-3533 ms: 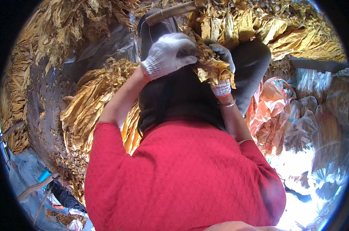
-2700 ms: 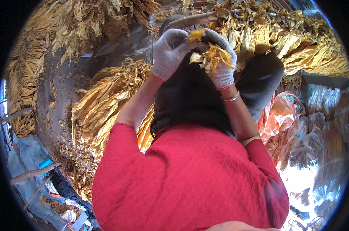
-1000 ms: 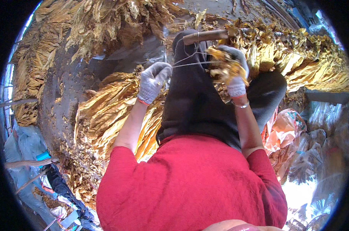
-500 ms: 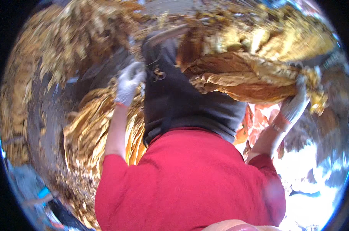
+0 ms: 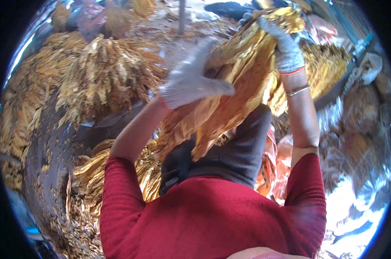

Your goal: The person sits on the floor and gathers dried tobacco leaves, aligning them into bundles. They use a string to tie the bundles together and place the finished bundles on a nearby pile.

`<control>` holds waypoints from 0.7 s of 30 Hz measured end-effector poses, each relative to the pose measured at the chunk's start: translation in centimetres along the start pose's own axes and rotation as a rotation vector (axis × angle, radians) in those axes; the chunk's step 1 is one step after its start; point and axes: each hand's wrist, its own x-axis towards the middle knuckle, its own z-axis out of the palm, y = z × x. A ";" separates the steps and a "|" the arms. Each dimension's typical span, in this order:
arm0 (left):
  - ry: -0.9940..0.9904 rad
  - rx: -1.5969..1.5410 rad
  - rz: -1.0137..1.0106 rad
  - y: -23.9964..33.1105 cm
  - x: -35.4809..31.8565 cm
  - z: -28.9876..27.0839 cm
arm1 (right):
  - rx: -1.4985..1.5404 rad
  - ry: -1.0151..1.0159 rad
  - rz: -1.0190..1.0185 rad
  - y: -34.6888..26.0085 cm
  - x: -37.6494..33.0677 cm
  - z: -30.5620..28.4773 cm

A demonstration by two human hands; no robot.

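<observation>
A bundle of long, brown-gold dried tobacco leaves [image 5: 243,86] hangs slantwise over my lap, its stem end up and its tips down toward the left. Near that stem end my right hand [image 5: 287,51], in a grey knitted glove with a red cuff, is closed round the bundle. My left hand [image 5: 193,82], also gloved and slightly blurred, is at the left side of the leaves with fingers stretched and thumb spread. Whether its palm touches them I cannot tell.
Heaped dried leaves [image 5: 102,71] lie at the far left, and another pile [image 5: 118,172] sits beside my left thigh. More yellow leaves [image 5: 325,71] are behind my right arm. Clear plastic wrapping [image 5: 351,172] is at the right, and a thin post [image 5: 181,17] stands ahead.
My right hand has raised the leaf bundle and swung it forward and left from the right side. My left hand has moved up and right to the bundle, its fingers spreading.
</observation>
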 end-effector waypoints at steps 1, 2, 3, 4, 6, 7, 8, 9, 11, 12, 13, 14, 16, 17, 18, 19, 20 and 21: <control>-0.049 -0.089 -0.060 -0.1 0.2 0.1 | 0.081 -0.010 0.071 1.1 0.4 1.5; -0.096 -0.178 -0.121 -0.2 0.4 0.0 | 0.163 -0.018 0.142 2.2 0.9 3.0; -0.147 -0.269 -0.189 -0.9 0.2 -0.3 | 0.180 0.006 0.151 2.6 0.5 4.8; -0.122 -0.367 -0.257 -1.9 -0.3 -0.8 | 0.201 0.034 0.161 2.8 -0.2 6.6; -0.071 -0.568 -0.389 -4.3 -1.2 -1.9 | 0.215 -0.051 0.196 6.2 0.2 7.7; -0.027 -0.668 -0.412 -4.5 -1.8 -1.9 | 0.353 -0.085 0.249 8.2 0.1 8.2; -0.045 -0.527 -0.397 -4.5 -2.0 -2.3 | 0.490 -0.118 0.303 9.9 0.2 8.9; -0.059 -0.390 -0.392 -4.5 -2.6 -2.6 | 0.567 -0.145 0.315 10.9 -0.2 10.3; -0.095 -0.255 -0.415 -4.2 -3.2 -3.6 | 0.603 -0.194 0.345 11.4 -0.2 11.8; -0.103 -0.120 -0.380 -4.4 -3.4 -4.1 | 0.647 -0.231 0.355 11.6 0.1 12.4; -0.112 0.015 -0.345 -4.6 -3.6 -4.6 | 0.673 -0.242 0.370 11.7 0.1 13.0; -0.122 0.151 -0.310 -4.8 -3.6 -5.1 | 0.700 -0.255 0.386 11.7 0.3 13.5; -0.127 -0.145 -0.336 -5.3 -3.6 -6.0 | 0.672 -0.284 0.345 11.8 0.9 15.0; -0.100 -0.382 -0.368 -5.9 -3.3 -5.9 | 0.718 -0.323 0.325 11.9 1.7 15.8; -0.058 -0.626 -0.403 -6.6 -3.7 -5.6 | 0.765 -0.360 0.322 12.0 2.1 16.6; -0.051 -0.591 -0.399 -6.0 -3.8 -6.0 | 0.703 -0.344 0.256 11.4 2.1 17.6; -0.042 -0.551 -0.408 -4.7 -3.5 -7.2 | 0.641 -0.328 0.190 10.6 2.0 18.7; -0.047 -0.429 -0.354 -4.3 -3.7 -8.5 | 0.586 -0.326 0.127 9.9 2.4 19.8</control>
